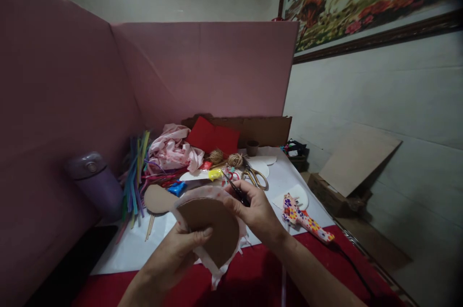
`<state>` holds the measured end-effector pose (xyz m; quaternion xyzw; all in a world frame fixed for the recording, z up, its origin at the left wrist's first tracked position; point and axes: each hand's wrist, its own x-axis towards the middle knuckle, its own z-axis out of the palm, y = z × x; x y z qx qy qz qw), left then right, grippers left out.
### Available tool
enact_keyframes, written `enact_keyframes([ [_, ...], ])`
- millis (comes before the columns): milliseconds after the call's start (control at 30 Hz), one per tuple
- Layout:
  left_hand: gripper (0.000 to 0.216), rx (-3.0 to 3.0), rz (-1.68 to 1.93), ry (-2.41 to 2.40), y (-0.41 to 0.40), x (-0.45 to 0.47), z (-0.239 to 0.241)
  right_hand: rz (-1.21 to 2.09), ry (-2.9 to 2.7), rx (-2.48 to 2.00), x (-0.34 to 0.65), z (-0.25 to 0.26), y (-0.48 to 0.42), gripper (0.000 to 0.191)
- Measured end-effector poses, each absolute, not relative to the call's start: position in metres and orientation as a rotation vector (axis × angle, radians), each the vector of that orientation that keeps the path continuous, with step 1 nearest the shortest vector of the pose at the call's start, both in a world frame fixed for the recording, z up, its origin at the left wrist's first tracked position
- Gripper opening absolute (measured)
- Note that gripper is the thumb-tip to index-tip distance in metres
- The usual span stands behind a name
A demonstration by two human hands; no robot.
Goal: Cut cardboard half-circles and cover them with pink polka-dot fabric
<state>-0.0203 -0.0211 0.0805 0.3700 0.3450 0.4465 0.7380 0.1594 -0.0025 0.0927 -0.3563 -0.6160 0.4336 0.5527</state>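
My left hand (186,246) grips a rounded piece of brown cardboard (213,225), thumb on its face. Pale pink-and-white fabric (186,196) lies behind the cardboard and sticks out around its rim, with snipped, ragged strips along the lower right edge. My right hand (253,205) is closed around small dark scissors (238,192), their tips pointing up and left. Its thumb and fingers are also at the upper right edge of the fabric-backed cardboard. The fingers of my left hand are hidden behind the piece.
A purple bottle (96,184) and colourful pipe cleaners (135,181) stand left. Behind are crumpled pink fabric (171,147), red card (213,137), twine balls (235,160) and gold-handled scissors (256,176). A flowered glue gun (306,220) with a cord lies right.
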Motion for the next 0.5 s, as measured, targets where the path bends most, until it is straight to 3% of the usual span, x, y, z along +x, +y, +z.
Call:
enact_keyframes([
  [100,0.03,0.819,0.934,0.786,-0.022,-0.018,0.081,1.022,-1.499,-0.802,0.156,0.099,-0.004,0.016],
  [200,0.029,0.827,0.903,0.791,-0.024,-0.017,0.084,0.786,-1.611,-0.806,0.155,0.101,-0.009,0.007],
  [500,0.035,0.792,0.935,0.746,-0.025,-0.017,0.089,0.27,-1.927,-0.808,0.154,0.085,-0.013,0.034],
])
